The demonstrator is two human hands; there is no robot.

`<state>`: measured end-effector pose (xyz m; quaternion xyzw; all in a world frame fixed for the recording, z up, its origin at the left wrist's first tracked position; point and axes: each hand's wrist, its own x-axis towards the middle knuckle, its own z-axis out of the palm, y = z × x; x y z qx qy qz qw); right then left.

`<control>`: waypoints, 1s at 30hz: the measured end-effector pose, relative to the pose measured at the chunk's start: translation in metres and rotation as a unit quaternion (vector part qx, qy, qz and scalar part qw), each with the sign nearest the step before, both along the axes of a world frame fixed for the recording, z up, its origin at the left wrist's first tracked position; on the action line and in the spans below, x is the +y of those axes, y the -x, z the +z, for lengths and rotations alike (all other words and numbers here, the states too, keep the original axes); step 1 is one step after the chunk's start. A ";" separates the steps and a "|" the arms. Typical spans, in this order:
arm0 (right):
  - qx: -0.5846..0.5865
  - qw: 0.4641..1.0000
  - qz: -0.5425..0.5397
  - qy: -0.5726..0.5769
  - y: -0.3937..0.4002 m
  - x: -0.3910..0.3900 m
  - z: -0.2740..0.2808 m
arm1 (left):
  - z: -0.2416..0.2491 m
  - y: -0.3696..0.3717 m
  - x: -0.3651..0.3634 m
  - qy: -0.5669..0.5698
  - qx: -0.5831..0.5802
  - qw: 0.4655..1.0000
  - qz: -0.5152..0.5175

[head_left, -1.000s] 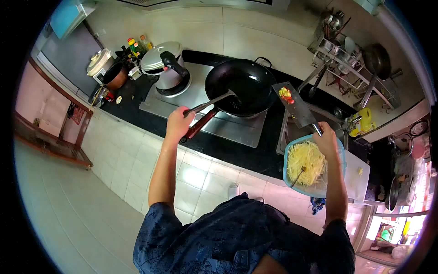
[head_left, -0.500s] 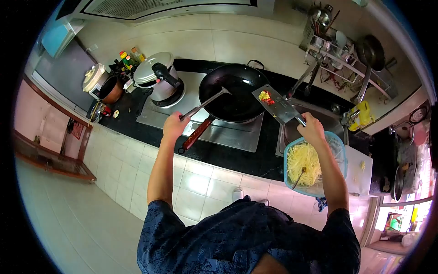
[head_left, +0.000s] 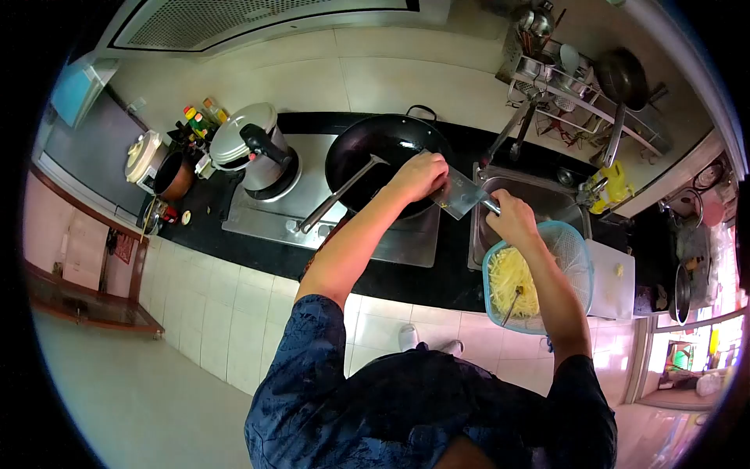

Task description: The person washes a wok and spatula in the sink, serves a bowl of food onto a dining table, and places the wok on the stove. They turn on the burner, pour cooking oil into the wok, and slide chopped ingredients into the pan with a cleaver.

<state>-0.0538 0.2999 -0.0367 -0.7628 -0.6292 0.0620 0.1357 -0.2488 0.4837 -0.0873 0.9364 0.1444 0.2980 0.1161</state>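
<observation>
My right hand (head_left: 512, 219) is wrapped round the handle of a cleaver (head_left: 459, 194), whose blade reaches over the right edge of the black wok (head_left: 359, 144). At the blade's far end, my left hand (head_left: 422, 175) is closed, fingers against or just over the metal. Whether it pinches anything is hidden. A metal spatula (head_left: 336, 197) rests untouched in the wok, its handle out over the stove. Below my right forearm sits a blue basket (head_left: 486, 291) of pale shredded vegetable (head_left: 512, 277), with a utensil handle sticking out.
Left of the wok a pressure cooker (head_left: 248, 141) stands on the stove (head_left: 258, 219). Bottles (head_left: 199, 123) and a brown pot (head_left: 175, 176) are farther left. The sink (head_left: 547, 195), a white board (head_left: 613, 281), a yellow bottle (head_left: 614, 187) and a wall rack (head_left: 586, 98) are at the right.
My left hand has let go of the spatula and moved right to the cleaver blade. The cleaver has shifted slightly, and the red and yellow bits on it are mostly out of sight.
</observation>
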 end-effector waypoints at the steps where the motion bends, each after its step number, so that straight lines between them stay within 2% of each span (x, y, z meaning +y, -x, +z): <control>1: 0.002 1.000 0.001 -0.002 0.000 0.000 0.001 | -0.006 0.000 0.006 0.009 0.000 1.000 0.000; 3: 0.001 1.000 -0.006 0.003 -0.002 0.003 0.002 | -0.017 0.007 0.020 0.017 0.000 1.000 0.001; 5: -0.005 1.000 -0.013 -0.003 -0.005 0.003 0.001 | -0.009 0.022 0.028 -0.004 0.096 0.994 0.043; 6: -0.011 1.000 -0.015 -0.011 -0.007 0.003 -0.002 | -0.026 0.026 0.046 -0.072 0.117 0.986 0.091; 7: -0.017 1.000 -0.017 -0.019 -0.008 0.003 -0.004 | -0.027 0.036 0.054 -0.068 0.133 0.982 0.116; 9: -0.024 0.999 -0.029 -0.016 -0.008 0.003 -0.001 | -0.024 0.047 0.053 -0.080 0.075 0.981 0.161; 12: -0.021 0.999 -0.019 -0.026 -0.003 0.002 -0.004 | 0.000 0.041 0.033 -0.055 0.018 0.990 0.127; 15: -0.015 0.999 -0.010 -0.033 0.002 0.004 -0.008 | 0.000 0.023 0.019 -0.029 0.055 0.998 0.009; 16: -0.012 0.999 -0.009 -0.033 0.004 0.004 -0.009 | -0.004 0.021 0.013 -0.039 0.032 0.999 -0.005; 19: -0.020 1.000 -0.016 -0.014 0.004 -0.002 -0.003 | -0.021 0.032 0.024 -0.145 0.127 0.978 0.075; 20: -0.019 0.999 -0.018 -0.026 0.003 -0.008 -0.005 | -0.023 0.041 0.026 -0.142 0.187 0.963 0.128; 23: -0.021 0.997 -0.029 -0.062 -0.011 -0.020 -0.005 | 0.000 0.066 0.022 -0.148 0.194 0.950 0.194; 26: 0.001 0.996 -0.059 -0.062 -0.017 -0.047 0.003 | 0.031 0.084 0.001 -0.153 0.069 0.965 0.202; 27: 0.018 0.995 -0.071 -0.064 -0.019 -0.057 0.004 | 0.048 0.088 -0.014 -0.134 0.067 0.963 0.223; 28: 0.036 0.993 -0.093 -0.065 -0.026 -0.077 0.003 | 0.071 0.089 -0.046 -0.087 -0.005 0.964 0.250; 30: 0.061 0.985 -0.121 -0.102 -0.041 -0.109 -0.004 | 0.085 0.081 -0.081 -0.063 -0.078 0.960 0.262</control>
